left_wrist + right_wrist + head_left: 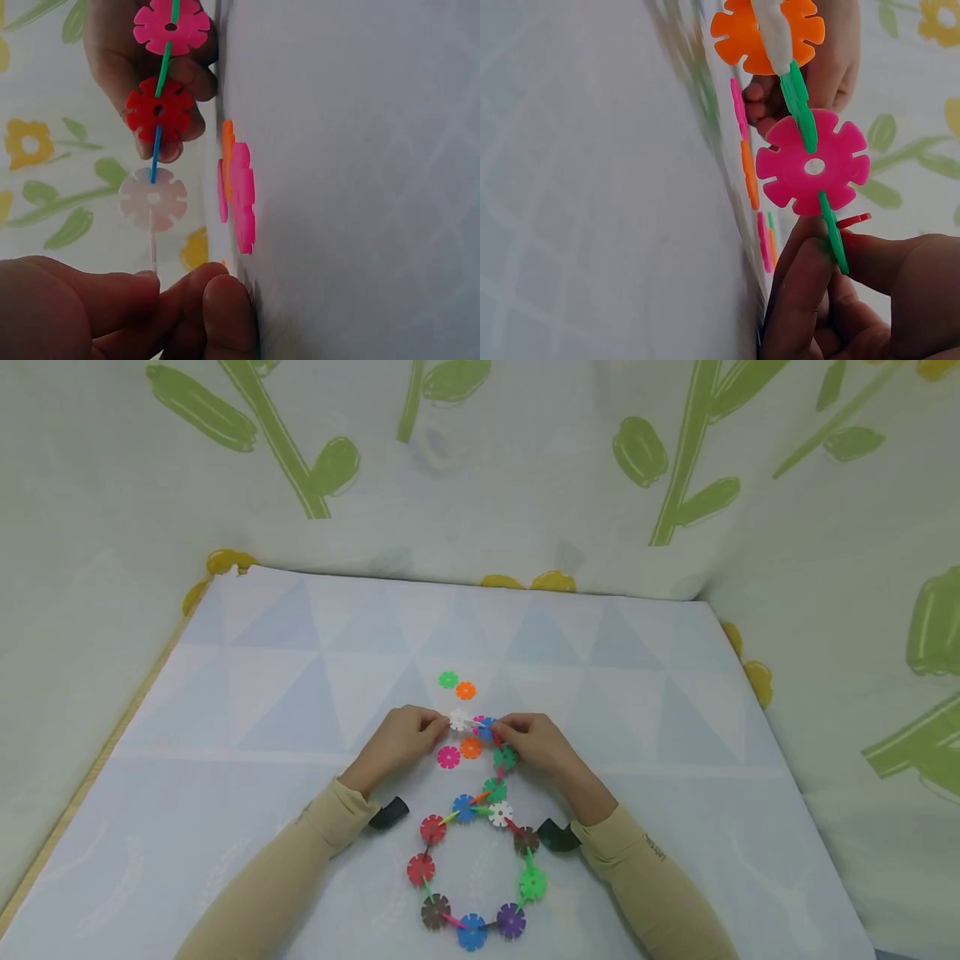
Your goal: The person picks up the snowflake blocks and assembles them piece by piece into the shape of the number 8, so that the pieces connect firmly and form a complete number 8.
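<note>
A chain of notched interlocking plastic discs runs up from a ring on the table to both hands. In the head view, my left hand [401, 739] pinches the chain's end, by a white disc [459, 720]. The left wrist view shows thumb and fingers on a pale edge-on disc [154, 247] slotted into a translucent white disc [135, 201]. My right hand [536, 745] grips the chain beside a blue disc [487, 728]. Its fingertips cover part of a red disc [142, 112]. In the right wrist view a pink disc [787, 161] stands just above the right fingers.
Loose on the table lie a green disc [448, 679] and an orange disc [466, 691] beyond the hands, and a pink disc [448, 757] and another orange disc [471, 747] between them. The ring, with a purple disc [511, 921], lies nearer the body.
</note>
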The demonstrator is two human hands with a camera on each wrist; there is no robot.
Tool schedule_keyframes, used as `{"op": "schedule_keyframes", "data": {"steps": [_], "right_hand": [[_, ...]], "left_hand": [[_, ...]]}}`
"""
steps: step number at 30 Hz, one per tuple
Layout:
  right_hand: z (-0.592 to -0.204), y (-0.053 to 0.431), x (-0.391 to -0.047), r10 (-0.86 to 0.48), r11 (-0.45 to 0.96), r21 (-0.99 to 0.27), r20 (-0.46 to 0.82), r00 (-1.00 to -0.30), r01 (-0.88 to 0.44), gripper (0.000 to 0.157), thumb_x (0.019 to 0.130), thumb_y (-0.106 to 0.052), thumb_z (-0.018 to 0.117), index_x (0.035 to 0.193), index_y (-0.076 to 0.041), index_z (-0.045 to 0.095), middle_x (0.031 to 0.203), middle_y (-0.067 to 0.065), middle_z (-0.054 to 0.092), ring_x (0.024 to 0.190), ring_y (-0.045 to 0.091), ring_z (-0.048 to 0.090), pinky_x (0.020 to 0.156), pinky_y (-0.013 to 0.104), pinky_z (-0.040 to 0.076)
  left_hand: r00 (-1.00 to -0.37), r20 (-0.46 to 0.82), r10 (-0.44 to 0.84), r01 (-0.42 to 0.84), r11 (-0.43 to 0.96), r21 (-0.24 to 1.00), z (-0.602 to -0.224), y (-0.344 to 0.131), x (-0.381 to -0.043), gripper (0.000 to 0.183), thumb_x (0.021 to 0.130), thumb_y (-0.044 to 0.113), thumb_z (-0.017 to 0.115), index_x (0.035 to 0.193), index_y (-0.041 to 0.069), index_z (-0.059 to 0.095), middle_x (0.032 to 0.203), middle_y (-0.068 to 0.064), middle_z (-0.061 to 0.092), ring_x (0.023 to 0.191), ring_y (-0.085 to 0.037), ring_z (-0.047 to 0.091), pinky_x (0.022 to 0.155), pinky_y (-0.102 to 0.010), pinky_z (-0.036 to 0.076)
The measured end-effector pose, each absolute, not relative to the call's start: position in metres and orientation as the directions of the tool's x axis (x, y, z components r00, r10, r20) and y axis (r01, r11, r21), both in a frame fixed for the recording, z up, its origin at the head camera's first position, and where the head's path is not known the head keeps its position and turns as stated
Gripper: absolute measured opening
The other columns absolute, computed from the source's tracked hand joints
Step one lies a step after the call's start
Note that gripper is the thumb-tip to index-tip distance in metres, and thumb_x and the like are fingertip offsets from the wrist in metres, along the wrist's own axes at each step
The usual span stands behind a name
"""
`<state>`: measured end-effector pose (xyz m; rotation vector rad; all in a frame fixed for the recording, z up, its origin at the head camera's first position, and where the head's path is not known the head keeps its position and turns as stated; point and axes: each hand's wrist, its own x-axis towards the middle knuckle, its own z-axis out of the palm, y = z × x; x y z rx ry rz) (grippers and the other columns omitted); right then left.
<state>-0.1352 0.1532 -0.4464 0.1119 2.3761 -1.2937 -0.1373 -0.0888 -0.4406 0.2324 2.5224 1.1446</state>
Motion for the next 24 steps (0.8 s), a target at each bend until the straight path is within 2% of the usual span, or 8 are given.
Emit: {"op": "schedule_keyframes", "data": {"steps": [4,8,11,17,24], "right_hand": [[-0.446,0.154,-0.136,-0.137,0.542,-0.792,-0.414,-0.900,0.281,0.026,0.100,-0.036,0.066,0.108,-0.014,0.077,0.099,0.002,0.067,0.092,0.020,0.054,0.072,0.027,0.044],[-0.444,0.156,-0.136,-0.137,0.529,-0.799,-0.413,-0.901,0.286,0.026,0.100,-0.035,0.065,0.108,-0.013,0.076,0.096,0.001,0.064,0.089,0.019,0.053,0.071,0.027,0.043],[-0.442,0.157,-0.135,-0.135,0.523,-0.803,-0.408,-0.903,0.284,0.027,0.101,-0.034,0.065,0.109,-0.011,0.076,0.096,0.002,0.064,0.088,0.018,0.052,0.070,0.026,0.043],[-0.441,0.157,-0.135,-0.136,0.517,-0.805,-0.415,-0.900,0.293,0.029,0.101,-0.036,0.065,0.111,-0.011,0.075,0.098,0.002,0.064,0.088,0.018,0.052,0.070,0.026,0.044],[-0.442,0.156,-0.136,-0.133,0.511,-0.802,-0.430,-0.893,0.310,0.029,0.100,-0.035,0.065,0.112,-0.010,0.075,0.097,0.002,0.064,0.087,0.017,0.052,0.070,0.025,0.044]], "left_hand": [[-0.918,-0.224,0.327,0.070,0.690,0.720,-0.438,-0.088,-0.127,0.019,0.100,0.023,0.064,0.105,0.009,0.077,0.072,0.001,0.059,0.066,-0.012,0.050,0.064,-0.026,0.045],[-0.911,-0.198,0.362,0.138,0.720,0.680,-0.435,-0.083,-0.117,0.028,0.092,0.018,0.075,0.114,0.003,0.073,0.097,-0.005,0.070,0.086,-0.015,0.061,0.081,-0.032,0.056],[-0.909,-0.187,0.373,0.169,0.739,0.652,-0.431,-0.079,-0.113,0.030,0.088,0.018,0.080,0.112,0.001,0.073,0.098,-0.007,0.070,0.088,-0.018,0.061,0.085,-0.036,0.057],[-0.898,-0.188,0.399,0.205,0.755,0.623,-0.427,-0.075,-0.112,0.022,0.086,0.016,0.083,0.101,0.004,0.073,0.090,-0.004,0.066,0.084,-0.018,0.056,0.080,-0.033,0.054],[-0.915,-0.221,0.338,0.092,0.706,0.702,-0.434,-0.087,-0.117,0.007,0.088,0.015,0.078,0.089,0.013,0.071,0.079,0.002,0.066,0.077,-0.015,0.057,0.069,-0.028,0.049]]}}
